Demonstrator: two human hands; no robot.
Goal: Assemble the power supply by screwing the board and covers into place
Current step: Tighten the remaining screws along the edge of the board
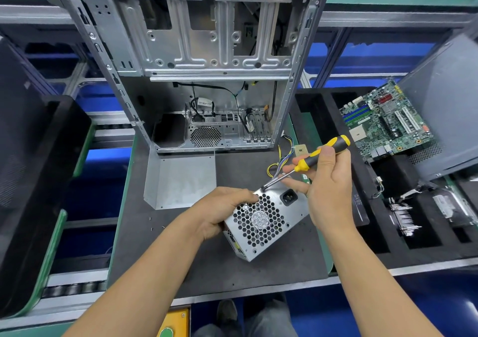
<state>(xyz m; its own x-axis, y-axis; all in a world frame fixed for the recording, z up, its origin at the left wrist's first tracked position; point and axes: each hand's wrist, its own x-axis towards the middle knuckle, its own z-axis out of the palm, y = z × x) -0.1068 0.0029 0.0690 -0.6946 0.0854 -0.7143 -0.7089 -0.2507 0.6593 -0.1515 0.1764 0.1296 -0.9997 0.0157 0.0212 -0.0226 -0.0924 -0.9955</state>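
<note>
- Grey sheet-metal power supply (pixel 266 219) sits tilted on the dark mat (pixel 181 259), in front of the open computer case (pixel 196 65), honeycomb fan grille facing up.
- At the supply's far corner, the screwdriver (pixel 310 159) tip meets a screw (pixel 263 188); the right hand (pixel 328 181) curls round its yellow-black handle.
- The left hand (pixel 222 211) grips the supply's left edge.
- Judged step: fastening a cover screw; next, keep the tip seated while turning.
- A motherboard (pixel 385 122) lies well right of the supply.

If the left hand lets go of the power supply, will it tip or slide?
Probably it tips: the power supply stands tilted on one edge, steadied by the left hand. The screwdriver pushes on a top corner. Its smooth metal looks slippery, though the dark mat may grip it.
</note>
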